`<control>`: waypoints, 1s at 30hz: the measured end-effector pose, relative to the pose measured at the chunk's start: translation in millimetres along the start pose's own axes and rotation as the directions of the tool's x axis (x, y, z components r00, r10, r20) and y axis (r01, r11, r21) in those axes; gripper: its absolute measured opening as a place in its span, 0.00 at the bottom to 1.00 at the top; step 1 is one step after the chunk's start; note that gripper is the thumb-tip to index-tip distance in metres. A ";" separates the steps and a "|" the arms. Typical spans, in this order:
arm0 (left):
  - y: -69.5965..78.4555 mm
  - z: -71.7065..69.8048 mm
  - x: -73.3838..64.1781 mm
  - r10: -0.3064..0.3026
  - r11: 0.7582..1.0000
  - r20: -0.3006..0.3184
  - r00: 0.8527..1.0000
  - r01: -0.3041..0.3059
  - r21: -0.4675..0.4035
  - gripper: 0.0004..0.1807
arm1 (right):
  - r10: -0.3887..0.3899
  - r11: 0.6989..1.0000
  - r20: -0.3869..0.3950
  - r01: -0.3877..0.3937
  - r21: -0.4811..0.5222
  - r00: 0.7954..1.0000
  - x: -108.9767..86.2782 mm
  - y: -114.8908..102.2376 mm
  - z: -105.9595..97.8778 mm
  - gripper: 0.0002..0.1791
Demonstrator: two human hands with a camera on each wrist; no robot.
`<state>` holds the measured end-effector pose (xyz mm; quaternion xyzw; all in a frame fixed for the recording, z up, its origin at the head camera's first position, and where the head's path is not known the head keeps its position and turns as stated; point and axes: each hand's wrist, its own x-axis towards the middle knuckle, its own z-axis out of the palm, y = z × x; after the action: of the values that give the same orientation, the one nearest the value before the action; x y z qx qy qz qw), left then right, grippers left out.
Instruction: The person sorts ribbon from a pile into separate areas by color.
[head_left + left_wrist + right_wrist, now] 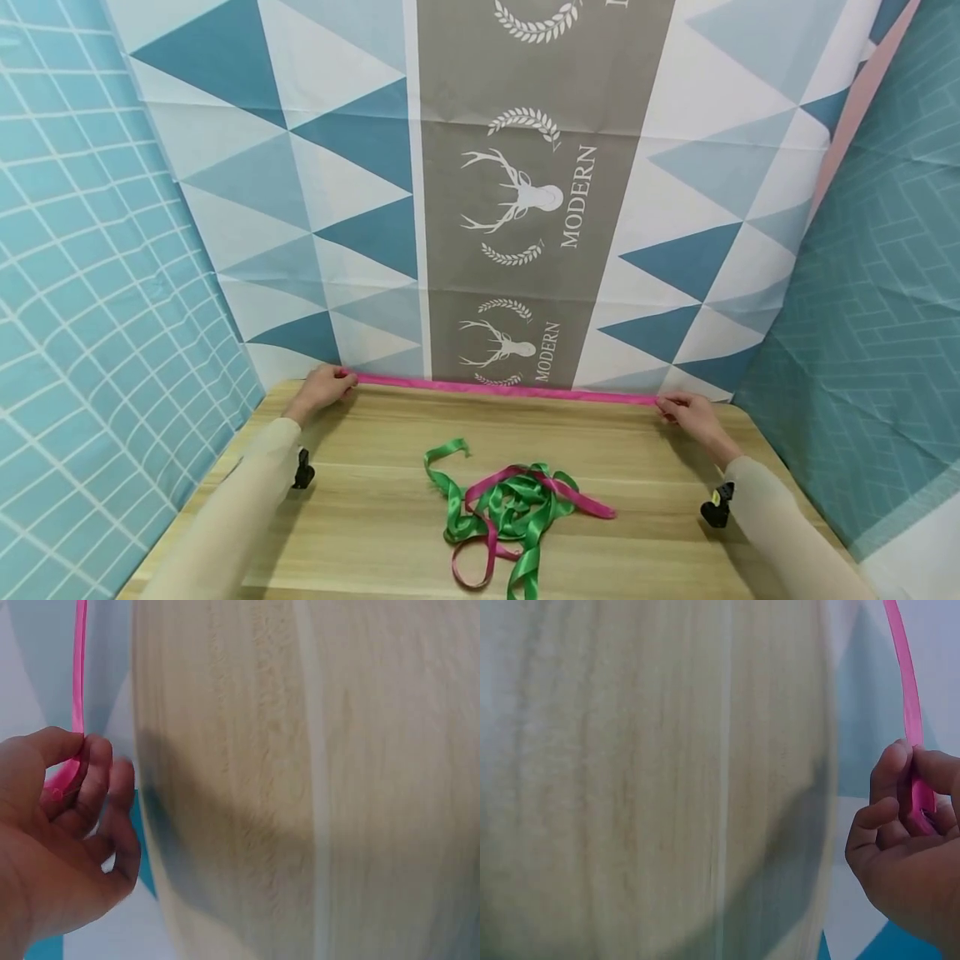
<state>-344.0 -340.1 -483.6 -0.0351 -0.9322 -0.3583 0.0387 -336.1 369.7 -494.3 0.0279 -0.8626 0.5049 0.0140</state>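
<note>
A bright pink ribbon (495, 389) is stretched nearly straight along the far edge of the wooden table. At its left end my left hand (322, 389) pinches it between thumb and fingertips; in the left wrist view a short pink tail curls inside that hand (75, 817). The other end is pinched by my right hand (692, 417), and the right wrist view shows a bit of ribbon folded into the palm of the hand (907, 840). Nearer to me, a loose heap of green ribbon (534, 533) lies tangled with a darker pink ribbon (592, 505).
The wooden table (360, 508) reaches back to a patterned cloth backdrop (510, 200) with triangles and deer heads. A blue gridded cloth (97, 275) hangs on the left, a teal cloth (862, 350) on the right. Black devices sit at both wrists.
</note>
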 end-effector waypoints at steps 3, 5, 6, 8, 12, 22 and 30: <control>-1.6 7.4 6.7 -0.037 0.999 -0.038 0.999 0.037 0.006 0.20 | 0.017 1.000 -0.012 -0.017 -0.025 1.000 7.6 2.9 4.6 0.20; -2.9 11.2 9.4 -0.068 0.998 -0.073 0.995 0.069 0.015 0.20 | 0.031 0.999 -0.017 -0.031 -0.021 0.999 12.5 4.8 9.3 0.18; -3.3 12.7 10.1 -0.088 0.996 -0.093 0.992 0.090 0.017 0.21 | 0.032 0.999 -0.013 -0.032 -0.017 0.999 14.8 5.8 12.1 0.17; -4.5 14.8 10.6 -0.125 0.991 -0.130 0.984 0.130 0.029 0.21 | 0.039 0.999 -0.009 -0.039 -0.006 0.999 19.4 8.2 17.6 0.16; -6.6 19.7 9.8 -0.163 0.983 -0.165 0.973 0.174 0.055 0.25 | 0.067 0.997 -0.040 -0.068 -0.024 0.997 26.9 12.4 25.4 0.13; -12.2 27.9 12.3 -0.199 0.970 -0.167 0.966 0.219 0.110 0.24 | 0.053 0.977 -0.153 -0.083 -0.196 0.987 26.2 9.4 35.4 0.11; -8.1 18.9 14.0 -0.237 0.959 -0.114 0.965 0.251 0.132 0.22 | 0.048 0.953 -0.207 -0.107 -0.284 0.977 24.8 5.4 39.1 0.13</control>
<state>-359.5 -332.9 -501.6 0.1005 -0.9500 -0.2927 0.0416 -361.1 337.4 -516.8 -0.0589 -0.9227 0.3717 0.0836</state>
